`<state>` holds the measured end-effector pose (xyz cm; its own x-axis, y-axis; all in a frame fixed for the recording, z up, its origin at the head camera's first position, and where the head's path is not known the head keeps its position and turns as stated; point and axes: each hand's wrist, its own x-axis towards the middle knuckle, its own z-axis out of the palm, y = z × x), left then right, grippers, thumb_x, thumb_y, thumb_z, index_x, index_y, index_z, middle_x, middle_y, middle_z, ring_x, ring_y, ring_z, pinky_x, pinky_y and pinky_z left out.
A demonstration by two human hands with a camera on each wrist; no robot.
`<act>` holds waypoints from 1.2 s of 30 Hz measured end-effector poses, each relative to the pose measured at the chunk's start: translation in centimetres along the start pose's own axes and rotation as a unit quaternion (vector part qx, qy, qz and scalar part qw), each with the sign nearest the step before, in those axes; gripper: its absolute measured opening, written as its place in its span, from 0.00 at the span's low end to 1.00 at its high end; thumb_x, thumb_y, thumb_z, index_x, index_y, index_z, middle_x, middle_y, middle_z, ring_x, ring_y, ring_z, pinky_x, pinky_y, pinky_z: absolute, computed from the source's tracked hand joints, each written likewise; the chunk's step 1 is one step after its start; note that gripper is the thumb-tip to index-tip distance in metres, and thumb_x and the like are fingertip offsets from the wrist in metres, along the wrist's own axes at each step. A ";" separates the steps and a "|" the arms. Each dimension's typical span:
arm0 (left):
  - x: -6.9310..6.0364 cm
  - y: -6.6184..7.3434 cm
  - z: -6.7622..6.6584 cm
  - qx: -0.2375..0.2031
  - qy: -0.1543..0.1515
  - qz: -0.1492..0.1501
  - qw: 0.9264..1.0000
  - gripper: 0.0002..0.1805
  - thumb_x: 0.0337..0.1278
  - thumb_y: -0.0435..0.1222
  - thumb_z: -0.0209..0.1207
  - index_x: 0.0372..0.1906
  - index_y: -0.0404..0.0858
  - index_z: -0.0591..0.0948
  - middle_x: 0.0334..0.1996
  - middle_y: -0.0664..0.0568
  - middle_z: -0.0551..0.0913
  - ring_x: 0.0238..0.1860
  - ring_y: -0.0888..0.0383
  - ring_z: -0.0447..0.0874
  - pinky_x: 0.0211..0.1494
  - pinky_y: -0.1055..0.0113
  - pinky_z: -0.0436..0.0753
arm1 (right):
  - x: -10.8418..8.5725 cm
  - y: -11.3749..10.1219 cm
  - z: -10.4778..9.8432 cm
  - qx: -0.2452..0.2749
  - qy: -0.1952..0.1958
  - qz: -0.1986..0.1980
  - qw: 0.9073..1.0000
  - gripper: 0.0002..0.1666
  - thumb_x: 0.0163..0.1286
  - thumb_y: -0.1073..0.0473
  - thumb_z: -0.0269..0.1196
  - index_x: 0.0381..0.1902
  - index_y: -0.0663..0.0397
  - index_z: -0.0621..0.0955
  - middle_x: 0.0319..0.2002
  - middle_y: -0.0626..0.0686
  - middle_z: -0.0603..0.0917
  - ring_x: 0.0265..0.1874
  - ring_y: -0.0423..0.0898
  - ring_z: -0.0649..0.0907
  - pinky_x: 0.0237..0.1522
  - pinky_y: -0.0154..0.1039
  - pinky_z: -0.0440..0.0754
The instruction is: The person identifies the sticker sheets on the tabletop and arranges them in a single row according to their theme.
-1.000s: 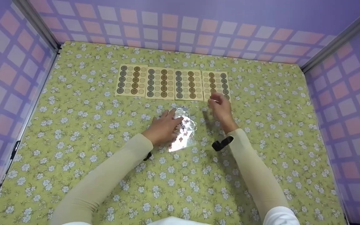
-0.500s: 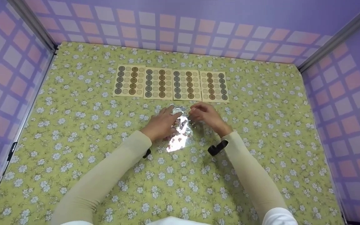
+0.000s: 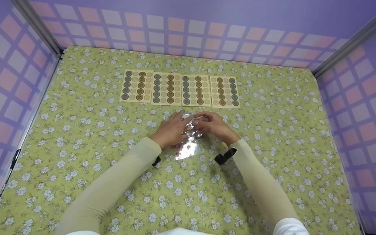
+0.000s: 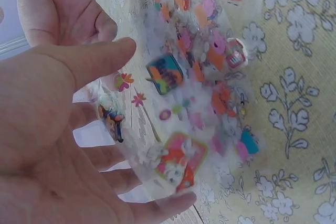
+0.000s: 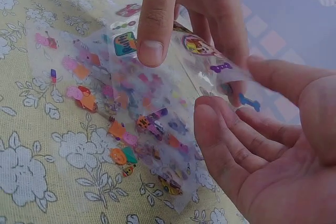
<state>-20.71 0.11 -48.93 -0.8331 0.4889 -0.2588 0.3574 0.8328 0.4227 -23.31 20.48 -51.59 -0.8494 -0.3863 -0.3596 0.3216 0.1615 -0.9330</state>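
Clear plastic sticker sheets [image 3: 188, 150] with small colourful cartoon stickers lie in the middle of the cloth, glaring under the light. My left hand [image 3: 172, 131] holds their left side; in the left wrist view its thumb lies over the sheets [image 4: 202, 98] and its fingers behind them. From the other side, my right hand [image 3: 214, 126] has a lifted edge between thumb and fingers. Bone-shaped stickers show near that edge in the right wrist view, where the sheets [image 5: 123, 106] look slightly bent and layered.
Four pale cards with rows of grey, brown and cream circles lie side by side behind the hands, among them a left card [image 3: 136, 86] and a right card [image 3: 225, 92]. A flowered cloth [image 3: 289, 147] covers the table. Checkered purple walls [image 3: 188, 31] enclose three sides.
My right hand has come from the rightmost card's lower edge, left and toward me, to the sticker sheets. My left hand has stayed on them.
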 end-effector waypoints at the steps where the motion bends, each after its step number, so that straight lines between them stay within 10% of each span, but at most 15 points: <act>1: 0.0 0.0 0.0 0.000 0.003 0.001 1.000 0.43 0.60 0.44 0.63 0.76 0.52 0.55 0.77 0.42 0.48 0.77 0.39 0.47 0.68 0.34 0.63 | 0.0 0.0 0.0 -0.002 0.001 -0.001 1.000 0.24 0.67 0.59 0.64 0.60 0.59 0.74 0.45 0.58 0.85 0.38 0.44 0.86 0.48 0.45 0.85; 18: 0.4 -1.2 0.2 -0.165 0.075 -0.023 0.983 0.56 0.57 0.51 0.64 0.78 0.49 0.37 0.79 0.47 0.34 0.79 0.46 0.36 0.77 0.48 0.56 | -0.3 0.1 -0.9 0.018 0.041 -0.047 0.998 0.22 0.67 0.70 0.59 0.60 0.60 0.75 0.42 0.52 0.85 0.33 0.45 0.83 0.37 0.39 0.85; 30: 0.5 -3.0 1.1 -0.379 0.100 -0.091 0.916 0.49 0.63 0.49 0.60 0.78 0.47 0.42 0.74 0.46 0.57 0.72 0.48 0.61 0.74 0.51 0.64 | -0.6 -0.8 -1.6 0.084 0.074 -0.061 0.992 0.21 0.66 0.74 0.58 0.57 0.62 0.75 0.36 0.48 0.85 0.32 0.41 0.82 0.34 0.34 0.83; 36: 0.5 -3.2 1.4 -0.460 0.105 -0.092 0.877 0.37 0.65 0.41 0.58 0.74 0.44 0.55 0.60 0.49 0.74 0.54 0.50 0.79 0.53 0.56 0.82 | -0.7 -1.1 -2.2 0.079 0.087 -0.062 0.991 0.20 0.67 0.73 0.57 0.56 0.61 0.76 0.37 0.48 0.84 0.34 0.41 0.82 0.38 0.36 0.85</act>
<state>-21.63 -1.97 -51.62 -0.9352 0.2292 -0.2700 -0.2013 0.2833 0.9377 -23.99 22.60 -50.29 -0.9414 -0.2298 -0.2469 0.2596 -0.0263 -0.9654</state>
